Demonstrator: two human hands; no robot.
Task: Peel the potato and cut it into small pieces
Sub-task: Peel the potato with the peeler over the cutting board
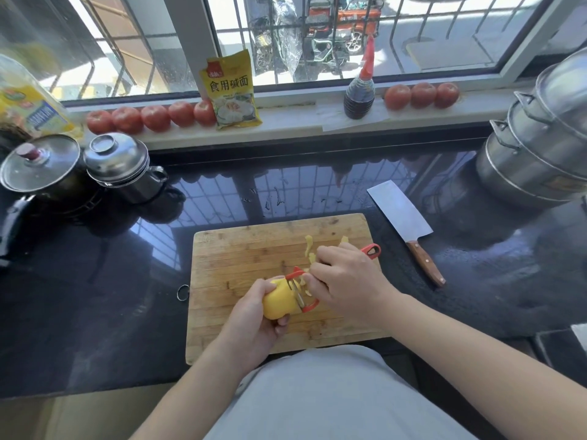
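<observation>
Over the wooden cutting board [241, 249], my left hand [254, 325] grips a yellow potato [281, 301] from below and behind. My right hand [346, 281] holds a red peeler [300, 292], whose blade lies against the potato's right side; the handle end sticks out past my knuckles. Thin strips of peel [309, 249] curl off the blade and lie on the board behind my right hand. A cleaver [405, 223] with a wooden handle lies flat on the dark counter to the right of the board.
Two lidded steel pots [120, 163] stand at the left, a stacked steel steamer [540, 144] at the right. On the window sill are tomatoes [155, 117], a yellow packet [232, 90] and a dark sauce bottle [360, 90]. An oil bottle [28, 100] stands far left.
</observation>
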